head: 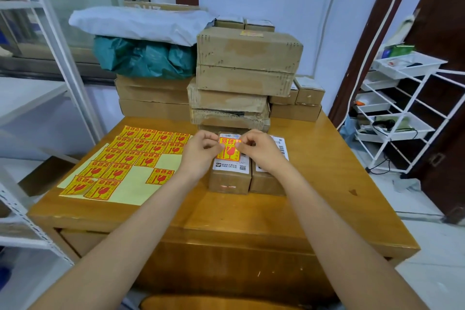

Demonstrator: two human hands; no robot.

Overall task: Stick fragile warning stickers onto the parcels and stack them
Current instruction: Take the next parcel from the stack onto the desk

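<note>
Both hands were holding one yellow and red sticker (pixel 228 151) over a small brown parcel (pixel 230 173) near the middle of the tabletop (pixel 314 184). The left hand (pixel 201 152) pinched the sticker's left edge, and the right hand (pixel 259 150) pinched its top right corner. The sticker lay over the white label on top of that parcel; whether it was fully stuck down could not be told. A second small parcel (pixel 270 178) sat touching the first one on its right side, with a white barcode label on top. Toward the left edge of the tabletop lay a pale sheet of stickers (pixel 130 158), with many stickers on it and some bare spots. At the far edge stood a tall stack of brown boxes (pixel 241 78), right behind the two parcels. Left of that stack were more flat boxes with a green bag (pixel 143 58) and a white bag (pixel 136 22) piled on top. A white wire rack (pixel 397 111) stood on the floor beyond the right edge.
</note>
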